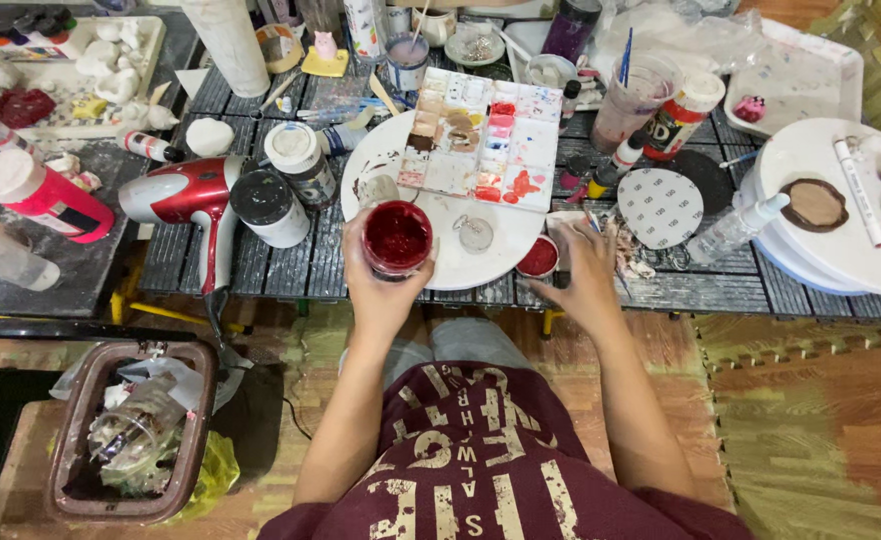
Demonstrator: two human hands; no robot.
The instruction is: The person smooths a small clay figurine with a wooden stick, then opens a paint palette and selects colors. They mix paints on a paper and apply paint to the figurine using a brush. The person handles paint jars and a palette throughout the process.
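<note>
cluttered table (261, 265): left hand (386, 285) grips paint jar (397, 238).

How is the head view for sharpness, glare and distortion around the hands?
Head view: evenly lit and sharp on the left hand holding the red paint jar; right hand slightly soft; mild glare on the red hair dryer; wide-angle bending toward the edges; dim lower-left corner.

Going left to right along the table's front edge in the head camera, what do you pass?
Pink bottle → red hair dryer → black-lidded jar → left hand holding red paint jar → red lid → right hand → clear bottle
</note>
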